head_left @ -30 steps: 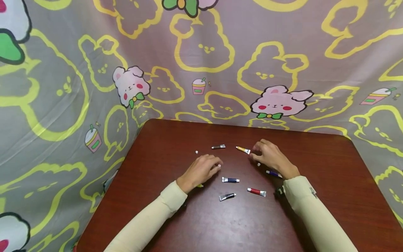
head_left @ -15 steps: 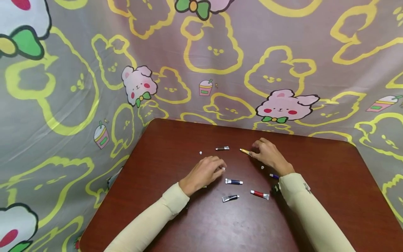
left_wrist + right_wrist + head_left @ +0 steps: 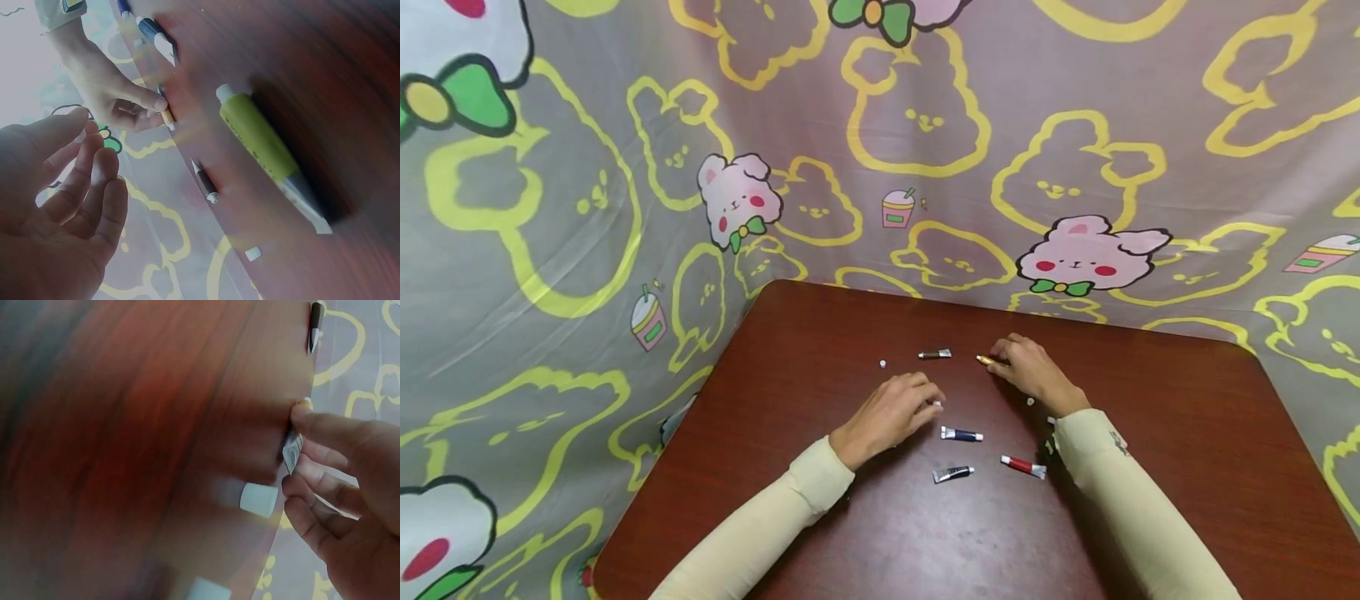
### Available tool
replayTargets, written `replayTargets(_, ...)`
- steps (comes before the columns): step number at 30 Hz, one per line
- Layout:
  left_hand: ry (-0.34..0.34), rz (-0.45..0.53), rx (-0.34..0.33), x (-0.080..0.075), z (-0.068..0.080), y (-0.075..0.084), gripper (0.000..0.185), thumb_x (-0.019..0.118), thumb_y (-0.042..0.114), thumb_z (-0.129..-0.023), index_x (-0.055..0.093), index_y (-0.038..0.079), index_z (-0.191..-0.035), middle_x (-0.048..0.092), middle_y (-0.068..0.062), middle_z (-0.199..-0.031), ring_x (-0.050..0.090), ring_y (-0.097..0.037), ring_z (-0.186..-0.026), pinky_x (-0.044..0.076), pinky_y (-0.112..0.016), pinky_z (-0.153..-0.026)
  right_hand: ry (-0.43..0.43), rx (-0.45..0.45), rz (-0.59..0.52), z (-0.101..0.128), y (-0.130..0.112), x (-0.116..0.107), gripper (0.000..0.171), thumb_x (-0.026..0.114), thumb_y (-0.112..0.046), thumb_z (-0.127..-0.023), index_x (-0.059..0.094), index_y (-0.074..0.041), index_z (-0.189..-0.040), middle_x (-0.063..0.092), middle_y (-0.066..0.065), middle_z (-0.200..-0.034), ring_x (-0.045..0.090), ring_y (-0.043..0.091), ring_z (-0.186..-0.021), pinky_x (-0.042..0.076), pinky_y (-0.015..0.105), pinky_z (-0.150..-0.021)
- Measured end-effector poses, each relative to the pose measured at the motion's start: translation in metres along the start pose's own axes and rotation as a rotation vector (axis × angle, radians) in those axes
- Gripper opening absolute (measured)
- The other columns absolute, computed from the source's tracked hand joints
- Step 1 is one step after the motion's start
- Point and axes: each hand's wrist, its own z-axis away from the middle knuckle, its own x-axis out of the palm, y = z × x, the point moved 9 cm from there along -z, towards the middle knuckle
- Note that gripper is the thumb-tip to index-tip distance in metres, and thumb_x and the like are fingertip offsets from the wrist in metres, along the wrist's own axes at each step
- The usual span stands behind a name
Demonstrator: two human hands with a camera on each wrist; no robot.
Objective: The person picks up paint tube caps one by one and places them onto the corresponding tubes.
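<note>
My left hand (image 3: 891, 417) pinches a small white cap (image 3: 80, 135) between thumb and index finger, above the table. Below it, in the left wrist view, lies a yellow-green paint tube (image 3: 259, 137); the hand hides most of that tube in the head view. My right hand (image 3: 1036, 375) pinches an orange-yellow paint tube (image 3: 988, 361) at the back of the table. The right wrist view shows the thumb over this tube, with its silver crimped end (image 3: 291, 454) sticking out. A loose white cap (image 3: 259, 499) lies beside the right fingers.
On the table (image 3: 790, 350) lie a brown tube (image 3: 935, 354), a dark blue tube (image 3: 961, 434), a black tube (image 3: 953, 474) and a red tube (image 3: 1022, 466). Another white cap (image 3: 883, 363) sits at the back left. A patterned cloth (image 3: 820, 108) hangs behind the table.
My right hand has come down left onto the orange-yellow tube and now grips it. The left hand keeps its pinch on the cap, nearly in place. The head view has shifted slightly.
</note>
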Motion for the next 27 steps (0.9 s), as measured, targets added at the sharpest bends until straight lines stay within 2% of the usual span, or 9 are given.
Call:
replayTargets(7, -0.005, -0.001, 0.002, 0.002, 0.0, 0.001, 0.014, 0.075, 0.02, -0.104, 0.082, 0.014, -0.114, 0.073, 0.001, -0.104, 0.069, -0.014, -0.091, 0.057, -0.037, -0.088, 0.001, -0.026, 0.016, 0.001, -0.008, 0.0, 0.008, 0.082, -0.004, -0.094, 0.076, 0.0, -0.098, 0.068, 0.01, -0.089, 0.064, 0.023, -0.081, 0.058, 0.046, -0.077)
replayTargets(15, -0.016, -0.046, -0.012, 0.0, 0.0, 0.002, 0.017, 0.075, 0.023, -0.105, 0.083, 0.017, -0.118, 0.073, 0.004, -0.104, 0.068, -0.012, -0.093, 0.055, -0.035, -0.09, -0.014, -0.024, 0.009, 0.01, -0.023, -0.011, 0.013, 0.081, -0.005, -0.093, 0.073, -0.001, -0.102, 0.069, 0.011, -0.095, 0.067, 0.024, -0.085, 0.059, 0.047, -0.078)
replayTargets(27, -0.024, -0.094, -0.023, 0.004, -0.003, 0.004, 0.02, 0.072, 0.024, -0.107, 0.082, 0.019, -0.123, 0.076, 0.005, -0.11, 0.071, -0.014, -0.103, 0.053, -0.035, -0.092, 0.039, -0.124, 0.045, 0.036, -0.063, -0.035, 0.013, 0.08, -0.004, -0.089, 0.073, -0.002, -0.099, 0.065, 0.005, -0.09, 0.066, 0.018, -0.08, 0.059, 0.041, -0.073)
